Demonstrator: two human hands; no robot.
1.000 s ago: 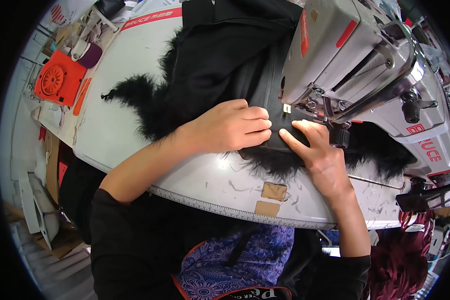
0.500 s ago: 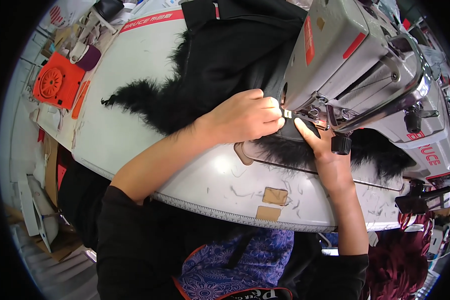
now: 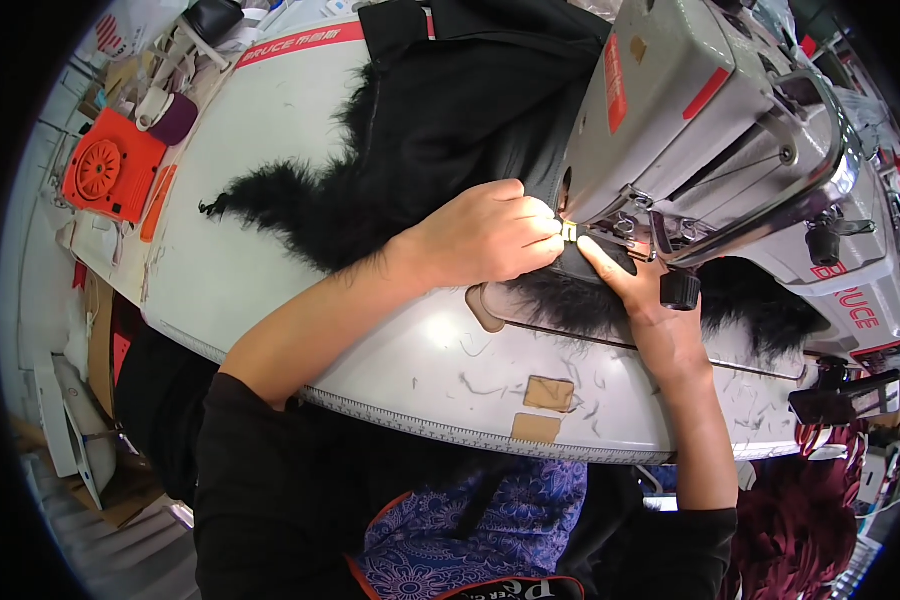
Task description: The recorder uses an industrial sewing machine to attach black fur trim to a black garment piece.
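A black garment (image 3: 450, 110) with fluffy feathery trim (image 3: 280, 200) lies across the table, running under the head of a sewing machine (image 3: 660, 90). My left hand (image 3: 485, 238) is closed in a pinch, its fingertips at a small pale label (image 3: 570, 231) on the black cloth beside the presser foot area. On the other side of the label, my right hand (image 3: 658, 310) rests on the cloth with one finger stretched toward it. The machine's metal parts hide the rest of that hand's fingers. Needle and foot are hard to make out.
A ruler tape (image 3: 450, 432) edges the white tabletop (image 3: 240, 270). At left lie an orange fan-like device (image 3: 105, 165) and a purple thread cone (image 3: 175, 118). Two tan patches (image 3: 549, 393) mark the table front. Dark red ruffled fabric (image 3: 795, 510) hangs at lower right.
Both hands stay nearly in place. The right hand's outstretched finger has shifted slightly left, closer to the label.
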